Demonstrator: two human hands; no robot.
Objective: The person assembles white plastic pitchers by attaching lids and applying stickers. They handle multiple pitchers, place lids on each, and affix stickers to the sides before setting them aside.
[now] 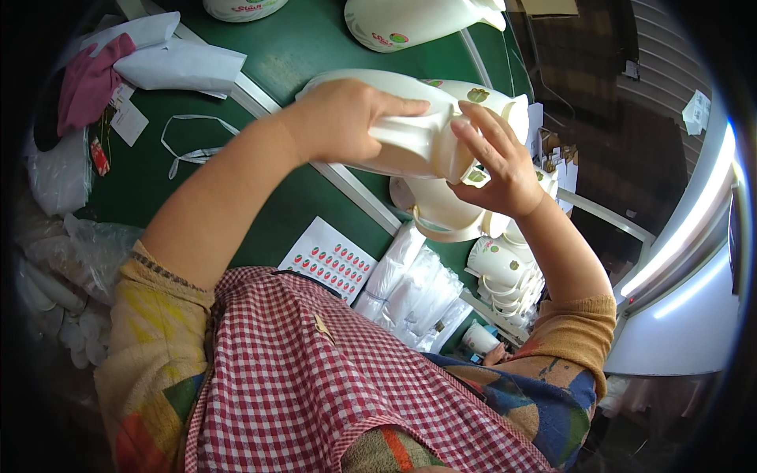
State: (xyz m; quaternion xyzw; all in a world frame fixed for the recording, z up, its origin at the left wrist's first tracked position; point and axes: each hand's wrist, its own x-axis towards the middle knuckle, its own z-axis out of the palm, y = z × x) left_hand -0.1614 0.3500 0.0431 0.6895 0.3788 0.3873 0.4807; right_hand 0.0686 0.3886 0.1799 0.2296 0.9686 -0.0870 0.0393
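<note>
A cream plastic jug point(414, 138) lies on its side in the air above a green table point(292, 55). My left hand point(343, 118) wraps over the jug's body and handle from the left. My right hand point(497, 169) grips the jug's open end, fingers spread along its rim. A second cream jug point(493, 102) with a small leaf sticker lies just behind it. Below the hands sits a cream bowl-shaped part point(441, 213).
A sheet of small red and green stickers point(331, 264) lies near my chest. Beside it are clear bags of white parts point(414, 296) and stacked cream cups point(505, 276). More jugs point(410, 20) stand at the far edge. White bags point(173, 63) and a pink cloth point(91, 83) lie at left.
</note>
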